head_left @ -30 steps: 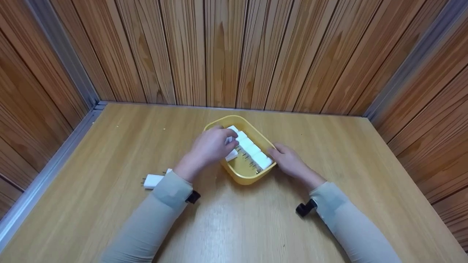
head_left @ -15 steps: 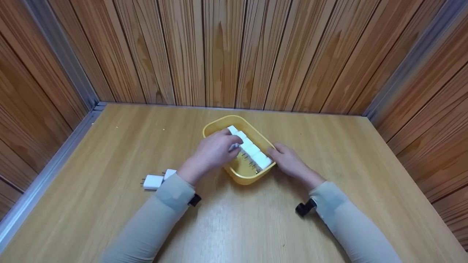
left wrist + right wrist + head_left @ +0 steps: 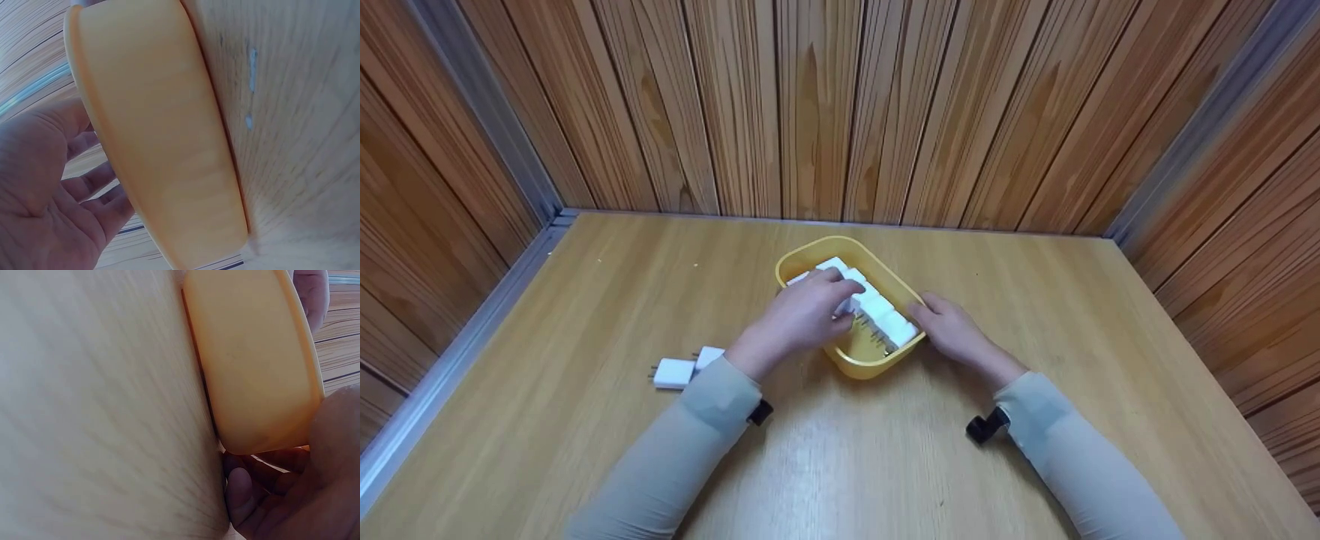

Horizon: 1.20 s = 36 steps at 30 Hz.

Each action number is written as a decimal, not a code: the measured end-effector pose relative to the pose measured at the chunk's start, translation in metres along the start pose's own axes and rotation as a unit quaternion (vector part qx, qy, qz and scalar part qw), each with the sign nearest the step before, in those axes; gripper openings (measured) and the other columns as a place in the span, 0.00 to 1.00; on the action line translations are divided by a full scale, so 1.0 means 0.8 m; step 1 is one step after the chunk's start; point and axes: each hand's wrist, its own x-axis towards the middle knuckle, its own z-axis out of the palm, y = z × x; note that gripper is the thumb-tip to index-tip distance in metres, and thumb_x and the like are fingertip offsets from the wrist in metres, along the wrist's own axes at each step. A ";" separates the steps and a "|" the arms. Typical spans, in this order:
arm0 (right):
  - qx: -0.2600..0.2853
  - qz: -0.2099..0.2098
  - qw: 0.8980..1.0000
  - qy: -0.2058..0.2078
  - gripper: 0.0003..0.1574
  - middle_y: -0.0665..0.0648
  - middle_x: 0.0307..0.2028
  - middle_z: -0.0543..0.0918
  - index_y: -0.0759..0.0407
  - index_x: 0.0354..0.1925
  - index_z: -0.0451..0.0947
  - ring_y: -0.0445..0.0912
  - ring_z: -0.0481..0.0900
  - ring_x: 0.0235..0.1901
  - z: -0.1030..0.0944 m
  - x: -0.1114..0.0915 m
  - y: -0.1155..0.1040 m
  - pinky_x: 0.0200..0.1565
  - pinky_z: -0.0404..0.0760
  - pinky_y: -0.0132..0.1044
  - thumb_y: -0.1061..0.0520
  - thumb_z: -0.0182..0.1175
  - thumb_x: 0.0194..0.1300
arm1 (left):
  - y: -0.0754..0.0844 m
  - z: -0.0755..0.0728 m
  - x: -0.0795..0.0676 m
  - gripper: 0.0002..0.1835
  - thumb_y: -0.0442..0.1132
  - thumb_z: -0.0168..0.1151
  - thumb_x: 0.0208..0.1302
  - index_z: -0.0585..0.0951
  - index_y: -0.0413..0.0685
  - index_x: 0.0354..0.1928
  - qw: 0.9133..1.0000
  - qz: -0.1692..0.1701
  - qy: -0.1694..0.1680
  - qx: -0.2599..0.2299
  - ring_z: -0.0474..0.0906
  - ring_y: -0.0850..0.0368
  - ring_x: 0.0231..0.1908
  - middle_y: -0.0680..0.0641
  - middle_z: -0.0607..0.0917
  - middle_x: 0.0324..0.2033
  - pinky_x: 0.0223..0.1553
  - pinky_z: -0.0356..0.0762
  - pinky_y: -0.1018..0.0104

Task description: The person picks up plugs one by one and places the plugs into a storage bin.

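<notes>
A yellow plastic bin (image 3: 864, 367) rests on the table, with a row of white charger plugs (image 3: 876, 307) inside, metal pins sticking out toward its near left side. My left hand (image 3: 808, 307) reaches over the left rim into the bin and pinches a white charger plug between thumb and fingers, mostly hidden by the hand. In the left wrist view its fingertips (image 3: 121, 205) pass behind the bin wall. My right hand (image 3: 954, 330) grips the bin's right corner, thumb at the rim; in the right wrist view, curled fingers (image 3: 241, 486) sit low against the outside.
Two more white charger plugs (image 3: 673, 373) lie on the table (image 3: 840, 465) left of the bin, one partly behind the left sleeve. Wood-panelled walls (image 3: 825, 112) enclose the table at the back and sides.
My left hand has shifted slightly right and toward me inside the bin, uncovering white plugs at its far left end. The right hand and bin stay nearly still.
</notes>
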 end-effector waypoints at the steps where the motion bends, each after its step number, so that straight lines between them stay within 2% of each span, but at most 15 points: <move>1: 0.000 0.000 1.000 -0.001 0.27 0.58 0.45 0.82 0.64 0.65 0.82 0.51 0.78 0.47 0.000 -0.001 0.000 0.51 0.74 0.43 0.45 0.50 0.88 | 0.000 0.000 0.000 0.22 0.40 0.69 0.76 0.86 0.46 0.68 1.000 0.000 -0.001 0.001 0.81 0.47 0.53 0.43 0.85 0.54 0.57 0.83 0.50; 12: -0.002 -0.010 1.000 -0.003 0.27 0.59 0.46 0.82 0.65 0.63 0.81 0.52 0.77 0.47 -0.001 0.000 -0.001 0.51 0.74 0.44 0.46 0.50 0.88 | -0.002 0.002 0.000 0.20 0.39 0.72 0.72 0.88 0.43 0.64 1.000 0.010 -0.015 0.003 0.81 0.50 0.50 0.44 0.85 0.53 0.54 0.83 0.51; 20: -0.005 -0.013 1.000 0.006 0.22 0.55 0.38 0.80 0.63 0.55 0.83 0.50 0.75 0.40 0.000 0.000 0.000 0.44 0.72 0.42 0.47 0.51 0.87 | -0.002 0.008 0.001 0.14 0.33 0.72 0.64 0.91 0.47 0.51 0.997 0.072 -0.030 0.007 0.82 0.49 0.49 0.47 0.86 0.47 0.53 0.82 0.51; 25: -0.001 -0.012 1.000 0.004 0.22 0.55 0.39 0.80 0.63 0.55 0.83 0.49 0.76 0.40 0.001 0.001 0.000 0.44 0.72 0.41 0.47 0.51 0.86 | 0.001 0.008 0.003 0.18 0.30 0.71 0.68 0.91 0.46 0.58 0.996 0.055 -0.062 -0.024 0.82 0.50 0.57 0.47 0.88 0.53 0.64 0.79 0.53; 29: 0.002 -0.011 1.000 0.003 0.22 0.55 0.38 0.80 0.63 0.55 0.83 0.50 0.76 0.40 0.001 0.001 0.000 0.43 0.72 0.41 0.47 0.51 0.86 | 0.005 0.007 0.005 0.22 0.30 0.71 0.70 0.90 0.48 0.64 0.995 0.031 -0.089 -0.043 0.80 0.51 0.65 0.49 0.88 0.59 0.75 0.72 0.52; 33: 0.000 -0.009 1.000 0.003 0.23 0.56 0.39 0.80 0.63 0.56 0.83 0.51 0.76 0.41 0.000 0.000 0.000 0.45 0.73 0.43 0.46 0.51 0.87 | 0.008 0.006 0.008 0.24 0.27 0.70 0.70 0.89 0.49 0.65 0.992 0.023 -0.111 -0.059 0.80 0.51 0.67 0.49 0.87 0.61 0.76 0.71 0.51; 36: -0.004 -0.011 1.000 0.002 0.24 0.57 0.41 0.81 0.63 0.59 0.83 0.52 0.76 0.43 0.000 -0.001 0.000 0.48 0.73 0.44 0.46 0.50 0.88 | 0.008 0.006 0.010 0.25 0.25 0.69 0.69 0.89 0.49 0.65 0.989 0.023 -0.128 -0.076 0.81 0.51 0.65 0.48 0.87 0.62 0.73 0.74 0.51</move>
